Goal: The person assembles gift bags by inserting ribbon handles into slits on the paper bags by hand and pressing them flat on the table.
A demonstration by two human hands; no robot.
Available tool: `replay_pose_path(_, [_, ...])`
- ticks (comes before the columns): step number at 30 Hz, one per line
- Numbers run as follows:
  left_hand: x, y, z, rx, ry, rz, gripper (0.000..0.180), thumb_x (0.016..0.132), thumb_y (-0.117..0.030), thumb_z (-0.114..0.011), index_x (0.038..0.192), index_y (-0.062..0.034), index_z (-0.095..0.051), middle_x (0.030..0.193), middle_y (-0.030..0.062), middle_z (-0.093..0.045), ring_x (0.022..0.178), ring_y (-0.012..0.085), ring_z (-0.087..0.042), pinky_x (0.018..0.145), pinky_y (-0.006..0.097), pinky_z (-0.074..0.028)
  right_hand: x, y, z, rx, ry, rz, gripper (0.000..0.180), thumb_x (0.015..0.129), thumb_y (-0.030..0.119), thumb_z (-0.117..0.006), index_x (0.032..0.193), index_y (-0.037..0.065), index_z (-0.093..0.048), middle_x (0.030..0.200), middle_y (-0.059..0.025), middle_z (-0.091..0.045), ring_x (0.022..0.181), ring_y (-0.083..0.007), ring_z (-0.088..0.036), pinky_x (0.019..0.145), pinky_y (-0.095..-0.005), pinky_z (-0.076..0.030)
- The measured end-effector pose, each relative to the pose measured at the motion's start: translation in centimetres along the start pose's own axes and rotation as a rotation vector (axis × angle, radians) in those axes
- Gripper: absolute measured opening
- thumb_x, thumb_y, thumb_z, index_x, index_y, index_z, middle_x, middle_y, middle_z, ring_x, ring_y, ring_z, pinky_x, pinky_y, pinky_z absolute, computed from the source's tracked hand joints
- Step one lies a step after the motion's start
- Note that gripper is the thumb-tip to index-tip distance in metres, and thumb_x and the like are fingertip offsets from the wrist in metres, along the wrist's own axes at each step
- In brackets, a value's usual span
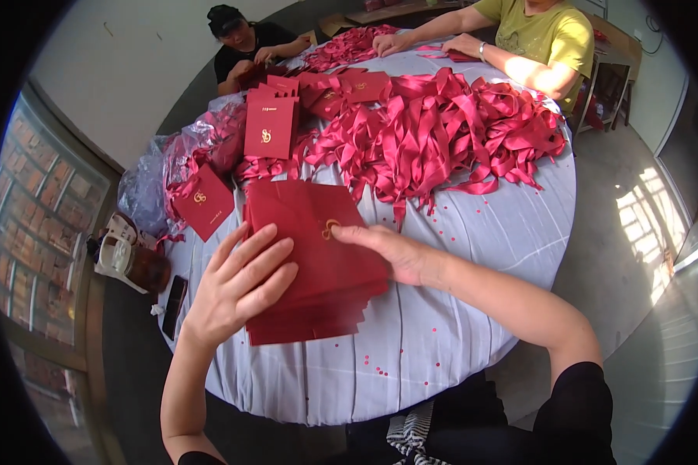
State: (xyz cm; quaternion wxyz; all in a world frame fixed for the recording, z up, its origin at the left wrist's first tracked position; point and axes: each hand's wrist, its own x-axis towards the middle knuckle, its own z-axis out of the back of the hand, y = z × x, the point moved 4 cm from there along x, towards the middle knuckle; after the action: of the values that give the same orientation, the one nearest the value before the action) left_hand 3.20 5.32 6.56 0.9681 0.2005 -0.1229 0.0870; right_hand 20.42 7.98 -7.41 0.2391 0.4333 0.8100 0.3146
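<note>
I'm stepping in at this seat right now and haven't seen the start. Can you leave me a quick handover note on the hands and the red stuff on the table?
Left hand: open, fingers spread flat on the left edge of the stack of flat dark red paper bags.
Right hand: open, fingertips resting on the top bag near its gold emblem.
The stack lies fanned at the near edge of the round table.
Behind it: a big heap of red ribbons, more red bags standing or leaning, one loose bag on the left.
Done: bags gathered in a stack. Left, apparently: none in the stack shows a ribbon.
</note>
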Motion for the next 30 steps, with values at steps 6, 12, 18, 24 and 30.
replay_pose_path(6, [-0.6,0.5,-1.2,-0.152,-0.026,0.129,0.042,0.079,-0.012,-0.058,0.122,-0.0088,-0.056,0.132,0.0139,-0.052,0.125,0.0350,-0.047,0.102,0.049,-0.038,0.0,0.7,0.4,0.040,-0.007,0.005,0.043,0.089,0.035,-0.062,0.121,0.006,-0.058,0.119,-0.0060,-0.061,0.107,-0.0148,-0.059,0.094,-0.0306,-0.047])
replay_pose_path(12, [-1.5,0.5,-2.1,-0.293,-0.085,0.267,0.050,0.078,-0.017,-0.064,0.127,-0.0091,-0.054,0.140,0.0177,-0.043,0.130,0.0381,-0.040,0.105,0.048,-0.035,0.0,0.5,0.6,-0.016,-0.030,-0.023,0.042,0.090,0.035,-0.061,0.122,0.007,-0.057,0.119,-0.0044,-0.061,0.106,-0.0135,-0.060,0.092,-0.0300,-0.049])
replay_pose_path(18, [-2.6,0.4,-2.9,-0.409,-0.163,0.402,0.060,0.075,-0.019,-0.071,0.131,-0.0085,-0.052,0.144,0.0191,-0.036,0.133,0.0393,-0.035,0.107,0.047,-0.032,-0.1,0.4,0.6,0.009,-0.081,-0.022,0.045,0.086,0.037,-0.066,0.115,0.002,-0.061,0.112,-0.0084,-0.064,0.098,-0.0159,-0.064,0.086,-0.0301,-0.051])
replay_pose_path(24, [-4.5,0.4,-4.1,-0.509,-0.277,0.534,0.090,0.071,-0.019,-0.077,0.144,-0.0068,-0.028,0.150,0.0202,-0.021,0.140,0.0371,-0.022,0.112,0.046,-0.022,0.0,0.5,0.4,-0.023,-0.085,-0.027,0.046,0.087,0.037,-0.066,0.116,0.002,-0.060,0.113,-0.0083,-0.064,0.101,-0.0157,-0.062,0.089,-0.0313,-0.051])
replay_pose_path(30, [-6.1,-0.3,-6.0,-0.765,-0.487,0.915,0.119,0.066,-0.035,-0.083,0.150,-0.0152,-0.002,0.154,0.0167,-0.011,0.139,0.0362,-0.023,0.109,0.050,-0.028,-0.1,0.5,0.3,-0.028,-0.082,-0.033,0.046,0.087,0.037,-0.065,0.116,0.001,-0.060,0.113,-0.0088,-0.064,0.100,-0.0157,-0.063,0.089,-0.0315,-0.051])
